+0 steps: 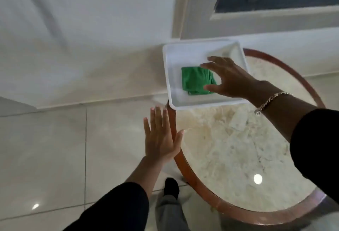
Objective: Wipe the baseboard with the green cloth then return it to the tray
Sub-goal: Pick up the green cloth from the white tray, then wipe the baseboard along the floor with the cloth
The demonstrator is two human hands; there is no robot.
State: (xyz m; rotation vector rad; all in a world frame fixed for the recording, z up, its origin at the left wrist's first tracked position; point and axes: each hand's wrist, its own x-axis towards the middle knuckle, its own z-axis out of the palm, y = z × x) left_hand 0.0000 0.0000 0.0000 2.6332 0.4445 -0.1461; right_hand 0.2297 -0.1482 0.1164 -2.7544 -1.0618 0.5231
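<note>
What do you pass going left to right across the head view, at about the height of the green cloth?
White wall → left rim of the white tray → green cloth → right hand, fingers spread over the cloth's right edge → marble tabletop → wooden table rim.

The tray [169, 76] sits at the table's [229, 148] far edge, close to the wall [91, 29] – its raised rim walls in the cloth [196, 81] on all sides, so the way in is from above. The right hand [231, 78] spreads over the cloth's right part; the left part lies uncovered. The left hand [161, 137] hovers flat beside the table rim, over bare floor [45, 148] – open room there, down to the baseboard [82, 100].
</note>
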